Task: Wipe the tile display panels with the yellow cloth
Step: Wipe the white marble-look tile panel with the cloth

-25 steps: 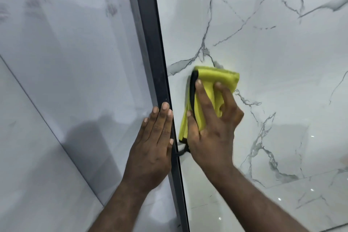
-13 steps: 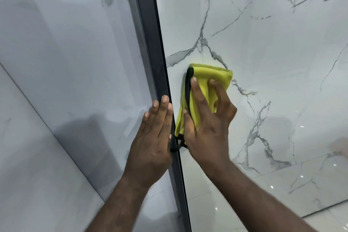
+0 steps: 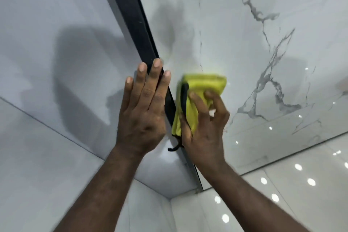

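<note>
Right hand (image 3: 205, 133) still grips folded yellow cloth (image 3: 205, 84), black-edged and motion-blurred, pressed on white grey-veined marble tile panel (image 3: 244, 34) just right of black vertical frame strip (image 3: 131, 15). Left hand (image 3: 143, 118) flat, fingers straight, now overlapping strip.

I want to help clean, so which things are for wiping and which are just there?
For the wiping: yellow cloth, right hand holding it, veined tile panel, plain tile panel.
Just there: black frame strip, left hand resting on it, shiny floor tiles.
</note>
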A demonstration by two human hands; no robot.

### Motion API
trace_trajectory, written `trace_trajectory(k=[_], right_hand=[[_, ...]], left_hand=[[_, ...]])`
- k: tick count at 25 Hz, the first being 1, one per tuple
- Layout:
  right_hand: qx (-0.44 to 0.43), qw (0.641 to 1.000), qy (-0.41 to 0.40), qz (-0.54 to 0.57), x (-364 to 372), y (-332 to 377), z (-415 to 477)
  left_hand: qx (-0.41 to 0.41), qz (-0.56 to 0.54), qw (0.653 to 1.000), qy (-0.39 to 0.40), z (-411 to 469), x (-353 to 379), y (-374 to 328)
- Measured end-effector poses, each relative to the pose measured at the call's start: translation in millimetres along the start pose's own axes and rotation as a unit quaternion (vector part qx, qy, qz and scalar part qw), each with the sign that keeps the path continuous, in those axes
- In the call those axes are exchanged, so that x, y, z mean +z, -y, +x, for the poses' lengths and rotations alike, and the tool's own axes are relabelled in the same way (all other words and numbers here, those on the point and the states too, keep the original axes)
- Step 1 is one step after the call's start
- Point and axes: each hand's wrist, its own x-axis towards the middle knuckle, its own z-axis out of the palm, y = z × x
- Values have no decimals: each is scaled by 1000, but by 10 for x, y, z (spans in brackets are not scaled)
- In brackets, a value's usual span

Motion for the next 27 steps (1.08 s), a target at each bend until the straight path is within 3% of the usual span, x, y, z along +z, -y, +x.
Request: trace_trajectory(k=[3,4,6,8,9,11,12,15,17,18,20,21,24,25,26,27], right_hand=[[238,964,-62,101,89,-211,-423],[256,957,-82,110,113,-225,-421],[201,970,-87,105,125,-225,-387],[194,974,-75,85,224,-366,-533],[252,961,-75,84,270,-482,-654],[443,887,-64,112,321,-579,-836],[493,860,-62,118,349,-594,-885],[407,900,-100,119,393,-454,-805],[394,905,-119,109,531,-540,-837],[445,881,-123,107,589,-647,-888],[595,786,-94,138,612,-763,-903],[612,773,-86,146,590,-761,-885],[491,853,-127,122,504,-747,-817],[492,852,-135,116,515,-839,-799],[530,828,-137,121,536,-976,-796],[596,778,-137,142,540,-1074,-780]], left_hand=[[94,18,995,-30,31,148,-19],[137,17,990,-29,54,211,-33],[202,20,979,-28,79,351,-63],[222,49,973,-31,51,472,-71],[220,64,973,-32,20,523,-71],[214,85,972,-38,-39,577,-72],[216,87,971,-46,-48,605,-72],[225,101,966,-78,-42,674,-64],[220,101,966,-87,-66,729,-84],[210,102,968,-87,-88,750,-101],[197,109,970,-92,-116,769,-142],[196,106,970,-94,-119,783,-153],[190,100,972,-94,-129,818,-176],[183,100,974,-94,-138,826,-195],[175,97,975,-94,-146,831,-214],[169,93,977,-92,-159,825,-226]])
